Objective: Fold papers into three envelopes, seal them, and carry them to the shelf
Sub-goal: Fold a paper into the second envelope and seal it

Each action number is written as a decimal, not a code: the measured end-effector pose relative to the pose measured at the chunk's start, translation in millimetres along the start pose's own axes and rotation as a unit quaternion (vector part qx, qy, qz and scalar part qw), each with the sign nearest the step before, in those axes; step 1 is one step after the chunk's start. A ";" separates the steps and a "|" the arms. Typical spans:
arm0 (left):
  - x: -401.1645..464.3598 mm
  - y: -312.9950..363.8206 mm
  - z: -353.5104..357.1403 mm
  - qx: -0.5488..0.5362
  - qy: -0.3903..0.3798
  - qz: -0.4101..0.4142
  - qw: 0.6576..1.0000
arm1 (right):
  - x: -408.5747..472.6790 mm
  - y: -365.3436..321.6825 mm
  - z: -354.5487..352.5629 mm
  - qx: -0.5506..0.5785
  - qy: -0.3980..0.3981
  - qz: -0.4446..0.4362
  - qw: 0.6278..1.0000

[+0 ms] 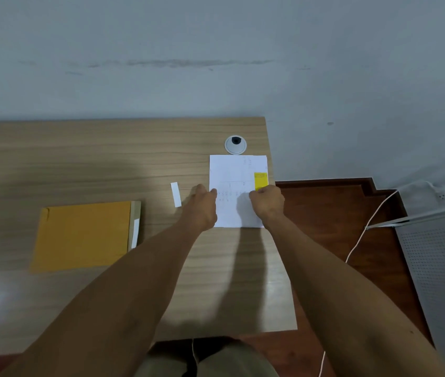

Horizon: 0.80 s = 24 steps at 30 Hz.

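A wooden counter [107, 164] is standing against a grey wall. A brown envelope [79, 235] is lying flat on its left part, well apart from a white printed paper [235, 170] near the right edge. The left hand [202, 208] and right hand [267, 202] are resting on the paper's side edges, fingers curled and pinching it. A small white strip [175, 194] is lying just beside the left hand.

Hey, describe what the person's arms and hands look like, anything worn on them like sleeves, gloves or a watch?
Both arms are bare from as far up as the frame shows down to the wrists; no sleeve cuff is in view. The left hand and right hand wear no gloves. No watch, bracelet or ring can be seen on the sides facing the camera.
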<state>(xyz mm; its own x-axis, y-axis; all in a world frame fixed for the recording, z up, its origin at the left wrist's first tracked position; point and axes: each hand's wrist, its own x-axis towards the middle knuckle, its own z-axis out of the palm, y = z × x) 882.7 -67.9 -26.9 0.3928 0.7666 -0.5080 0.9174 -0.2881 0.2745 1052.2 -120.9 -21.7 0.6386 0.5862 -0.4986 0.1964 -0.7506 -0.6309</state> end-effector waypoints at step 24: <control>-10.1 -20.2 -6.6 -0.426 0.057 -0.069 0.900 | -29.3 -27.5 16.9 0.064 -0.083 -0.094 0.990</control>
<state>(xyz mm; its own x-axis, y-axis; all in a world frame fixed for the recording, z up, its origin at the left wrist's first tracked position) 859.8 -66.1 -21.9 0.2262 0.8290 -0.5114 0.5561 0.3212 0.7666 1015.5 -112.2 0.2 0.4673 0.7615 -0.4492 0.1968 -0.5849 -0.7869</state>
